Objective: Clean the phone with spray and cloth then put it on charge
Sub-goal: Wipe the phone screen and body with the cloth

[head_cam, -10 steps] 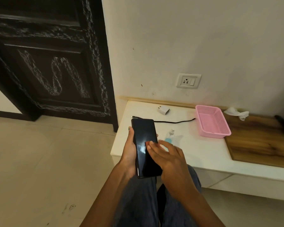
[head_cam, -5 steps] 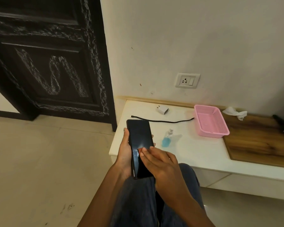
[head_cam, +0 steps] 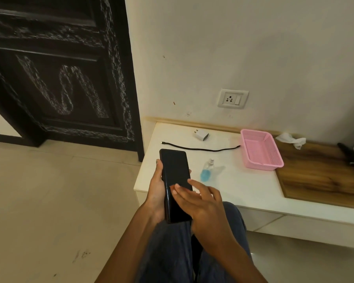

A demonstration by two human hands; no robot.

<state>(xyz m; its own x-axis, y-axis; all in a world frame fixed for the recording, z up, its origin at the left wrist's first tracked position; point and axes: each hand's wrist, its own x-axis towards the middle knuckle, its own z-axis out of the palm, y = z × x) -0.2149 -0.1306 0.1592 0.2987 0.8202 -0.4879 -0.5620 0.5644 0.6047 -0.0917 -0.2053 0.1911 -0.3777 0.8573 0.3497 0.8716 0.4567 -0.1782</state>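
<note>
The left hand holds a black phone upright above the person's lap, its grip wrapped round the phone's edges, thumb on the left edge and fingertips showing at the right edge. The right hand lies across the lower half of the dark screen with its grip spread, fingers extended and holding nothing; whether the fingertips touch the glass I cannot tell. Beyond the phone, on the white table, a small spray bottle with blue liquid stands just beside the phone's right edge in the view. Farther back a black charging cable lies stretched out, with a white charger plug behind it. A pink basket sits at the cable's right end, and a crumpled white cloth rests behind it near the wall, below and right of the wall socket
</note>
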